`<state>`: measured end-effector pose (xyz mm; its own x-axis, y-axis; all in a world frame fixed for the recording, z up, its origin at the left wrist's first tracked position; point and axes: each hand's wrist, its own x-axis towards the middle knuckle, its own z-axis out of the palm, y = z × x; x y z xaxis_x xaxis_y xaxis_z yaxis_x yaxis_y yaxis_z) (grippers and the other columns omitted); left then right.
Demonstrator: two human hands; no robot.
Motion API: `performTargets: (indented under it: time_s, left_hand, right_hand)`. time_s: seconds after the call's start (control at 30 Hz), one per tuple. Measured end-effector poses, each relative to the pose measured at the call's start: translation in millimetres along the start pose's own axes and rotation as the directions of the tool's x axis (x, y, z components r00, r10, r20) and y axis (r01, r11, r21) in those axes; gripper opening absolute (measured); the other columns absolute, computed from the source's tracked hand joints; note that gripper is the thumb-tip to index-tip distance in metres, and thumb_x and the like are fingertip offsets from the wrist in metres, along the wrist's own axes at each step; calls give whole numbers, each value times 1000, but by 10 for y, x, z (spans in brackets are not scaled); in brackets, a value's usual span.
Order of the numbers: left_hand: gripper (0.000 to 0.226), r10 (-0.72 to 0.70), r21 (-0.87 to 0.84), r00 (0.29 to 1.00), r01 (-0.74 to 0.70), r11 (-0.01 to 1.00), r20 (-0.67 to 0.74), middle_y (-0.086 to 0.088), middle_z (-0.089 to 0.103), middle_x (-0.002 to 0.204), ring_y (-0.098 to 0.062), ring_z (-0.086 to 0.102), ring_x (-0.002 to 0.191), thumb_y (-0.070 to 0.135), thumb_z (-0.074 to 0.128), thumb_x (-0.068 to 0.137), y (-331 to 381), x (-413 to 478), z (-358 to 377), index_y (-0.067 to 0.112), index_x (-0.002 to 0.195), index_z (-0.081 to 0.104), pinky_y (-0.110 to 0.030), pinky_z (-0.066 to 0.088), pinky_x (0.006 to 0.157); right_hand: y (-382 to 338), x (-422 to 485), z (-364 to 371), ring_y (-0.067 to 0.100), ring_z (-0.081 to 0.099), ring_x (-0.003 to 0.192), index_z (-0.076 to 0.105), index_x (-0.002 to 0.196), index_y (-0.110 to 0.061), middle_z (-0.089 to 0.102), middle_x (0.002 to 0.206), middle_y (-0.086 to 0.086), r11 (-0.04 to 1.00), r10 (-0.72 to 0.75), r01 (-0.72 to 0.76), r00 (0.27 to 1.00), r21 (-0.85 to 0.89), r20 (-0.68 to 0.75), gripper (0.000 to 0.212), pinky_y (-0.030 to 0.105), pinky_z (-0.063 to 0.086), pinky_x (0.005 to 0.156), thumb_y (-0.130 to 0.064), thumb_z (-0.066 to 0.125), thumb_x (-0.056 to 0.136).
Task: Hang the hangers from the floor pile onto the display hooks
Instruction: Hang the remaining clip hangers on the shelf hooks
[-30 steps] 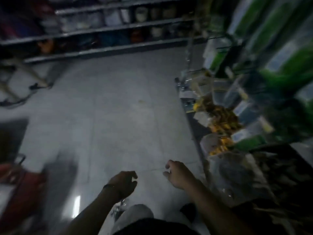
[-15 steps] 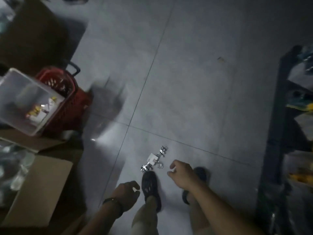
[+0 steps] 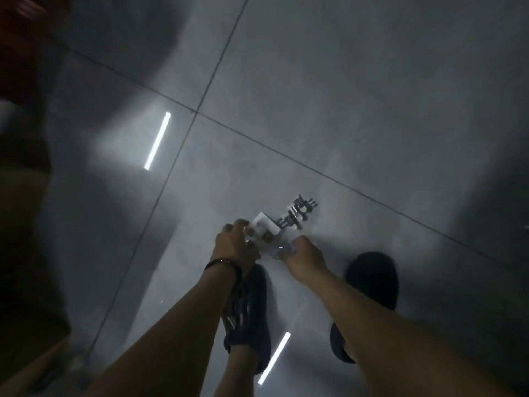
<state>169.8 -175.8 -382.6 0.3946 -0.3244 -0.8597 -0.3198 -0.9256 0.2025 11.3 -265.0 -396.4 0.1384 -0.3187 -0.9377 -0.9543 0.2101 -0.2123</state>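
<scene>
One small pile of metal clip hangers (image 3: 289,222) with a white card lies on the grey tiled floor (image 3: 372,110), just beyond two dark shoes. Two hands reach down, forearms extended. Left hand (image 3: 233,243) curls fingers on the pile's near-left end; right hand (image 3: 305,257) pinches its near edge. Grip firmness unclear.
</scene>
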Motion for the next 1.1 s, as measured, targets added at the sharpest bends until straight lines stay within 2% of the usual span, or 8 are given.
performTargets:
  time_s: [0.13,0.33,0.5,0.6,0.77,0.87,0.97,1.1]
  left_hand:
    - [58,36,102,996,-27,994,-80,-5,57,128,-39,52,119,52,64,84,-238,213,468,27,135,52,-44,48,96]
    - [64,171,268,953,-102,958,-248,-9,64,118,-41,56,104,49,75,79,-201,85,497,22,134,55,-46,49,86]
    - [50,363,357,880,-248,901,-305,-4,61,109,-31,58,90,49,74,89,70,-254,129,36,132,54,-41,53,78]
    - [34,423,329,837,-314,891,-347,0,60,101,-27,59,82,45,70,92,417,-621,-188,37,123,59,-39,54,73]
    - [31,457,140,843,-435,890,-284,7,69,98,-23,69,82,51,58,91,1167,-1319,-904,38,119,65,-39,60,68]
    - [39,479,47,864,-478,877,-153,0,79,96,-23,76,85,54,55,95,1769,-1900,-1452,28,119,72,-34,62,71]
    - [36,466,-57,884,-468,882,-35,-2,77,78,-25,74,60,57,62,97,2506,-2646,-2026,27,113,71,-37,62,52]
    - [31,574,72,816,-578,813,69,-1,76,82,-23,74,61,51,65,98,3520,-3815,-2739,24,112,71,-39,64,55]
  right_hand:
    - [146,262,319,29,70,97,69,99,-11,72,93,6,989,56,-48,997,141,-49,49,33,51,81,-56,70,81]
    - [61,109,341,38,69,72,72,73,-11,72,69,11,950,5,30,994,310,-112,55,48,59,73,-60,48,79]
    - [-357,-495,-169,25,59,45,71,76,0,63,53,12,854,6,66,991,516,-136,42,37,50,52,-36,60,95]
    - [-530,-905,-594,18,63,49,72,80,-4,66,59,4,832,-17,104,986,544,-163,44,37,53,52,-43,63,97]
    - [-773,-1867,-1542,19,67,90,70,95,-23,71,97,0,864,-242,365,905,346,-350,51,40,56,82,-65,43,93]
    - [-873,-2610,-2341,10,64,93,65,108,-24,65,104,-5,796,-371,564,742,220,-559,11,25,55,77,-30,63,99]
    - [-969,-3434,-3251,7,60,92,60,121,-18,61,112,-2,786,-416,615,601,62,-683,31,2,43,74,-11,71,93]
    - [-956,-4578,-4372,16,47,120,62,125,-23,55,125,-5,737,-643,596,477,-317,-599,43,28,41,99,-23,75,85]
